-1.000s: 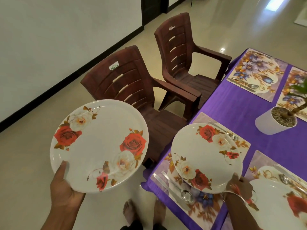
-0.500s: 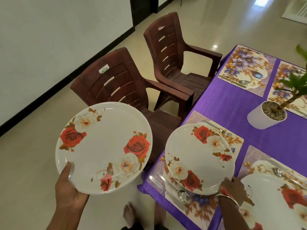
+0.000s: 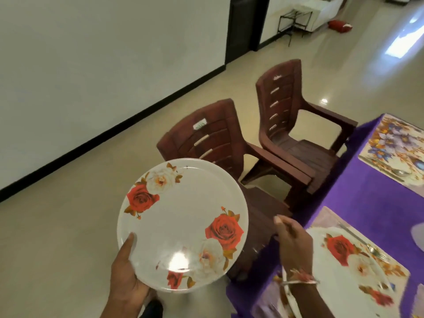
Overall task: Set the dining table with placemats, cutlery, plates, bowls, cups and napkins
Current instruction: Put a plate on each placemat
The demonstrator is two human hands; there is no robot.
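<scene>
A person's left hand grips a rose-patterned plate by its near rim, thumb on top. The right hand, fingers loose and empty, hovers between that plate and a second plate lying on a placemat.

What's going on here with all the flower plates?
Someone is setting the table. The left hand holds a rose plate up in the air, near the chairs. The right hand is open and empty, next to a second rose plate that lies on the near placemat with a fork beside it. The far placemat on the purple cloth has no plate yet.
</scene>
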